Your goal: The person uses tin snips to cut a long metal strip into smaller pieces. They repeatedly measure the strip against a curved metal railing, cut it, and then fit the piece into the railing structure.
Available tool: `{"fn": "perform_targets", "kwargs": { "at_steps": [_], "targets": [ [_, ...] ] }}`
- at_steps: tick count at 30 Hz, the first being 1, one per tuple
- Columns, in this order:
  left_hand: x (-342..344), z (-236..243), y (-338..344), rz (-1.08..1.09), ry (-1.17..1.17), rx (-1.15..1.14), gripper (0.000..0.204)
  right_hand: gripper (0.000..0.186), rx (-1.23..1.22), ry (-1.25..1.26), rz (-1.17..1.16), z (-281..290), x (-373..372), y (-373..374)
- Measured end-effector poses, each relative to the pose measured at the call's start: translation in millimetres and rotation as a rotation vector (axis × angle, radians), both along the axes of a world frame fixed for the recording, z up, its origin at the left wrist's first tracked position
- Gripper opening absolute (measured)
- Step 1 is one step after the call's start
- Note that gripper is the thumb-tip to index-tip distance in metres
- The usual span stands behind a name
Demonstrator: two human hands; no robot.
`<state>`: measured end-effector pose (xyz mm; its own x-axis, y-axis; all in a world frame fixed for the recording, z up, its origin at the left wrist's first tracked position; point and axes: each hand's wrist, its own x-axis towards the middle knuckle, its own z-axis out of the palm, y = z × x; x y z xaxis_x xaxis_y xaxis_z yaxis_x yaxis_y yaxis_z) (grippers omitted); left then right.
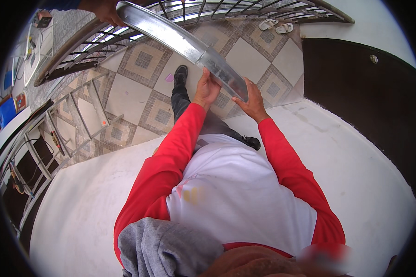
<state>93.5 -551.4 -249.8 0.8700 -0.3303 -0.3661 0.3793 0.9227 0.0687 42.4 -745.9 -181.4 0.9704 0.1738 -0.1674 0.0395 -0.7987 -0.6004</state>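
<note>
A long shiny metal channel slants from the upper left down to my two hands, and a shorter, duller section forms its near end. My left hand grips the underside and left edge of that section, fingers partly hidden beneath it. My right hand is closed on the tip of the near end, thumb and fingers on either side. At the far end, another person's hand holds the channel above the railing.
A curved dark metal railing runs along the far side. An aluminium ladder with cables and tools stands at the left. White sandals lie on the tiled floor by the railing. A dark door is at the right.
</note>
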Motion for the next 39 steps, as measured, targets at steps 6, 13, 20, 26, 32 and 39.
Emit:
{"fn": "perform_targets", "kwargs": {
  "at_steps": [6,13,20,26,32,39],
  "targets": [
    [-3.9,-3.4,1.2,-0.035,-0.063,0.074,0.08,0.088,-0.008,0.017,0.008,-3.1,-2.0,-2.8],
    [-3.6,-1.9,5.7,-0.027,-0.058,0.091,0.082,0.088,-0.003,0.009,0.028,-6.6,-0.5,-2.3],
    [-0.1,-2.4,5.8,-0.021,-0.069,0.089,0.086,0.088,-0.005,0.011,0.022,-1.7,2.6,1.0],
    [1.5,-4.2,3.3,0.008,-0.07,0.029,0.084,0.089,-0.018,0.007,0.004,3.0,0.8,7.0],
    [2.5,-3.3,1.5,0.014,-0.05,0.032,0.082,0.09,-0.034,0.007,-0.007,6.8,-2.1,12.2],
    [1.8,-0.6,2.1,0.011,-0.038,0.055,0.082,0.092,-0.053,-0.055,-0.03,3.2,-4.2,16.2]
  ]
}}
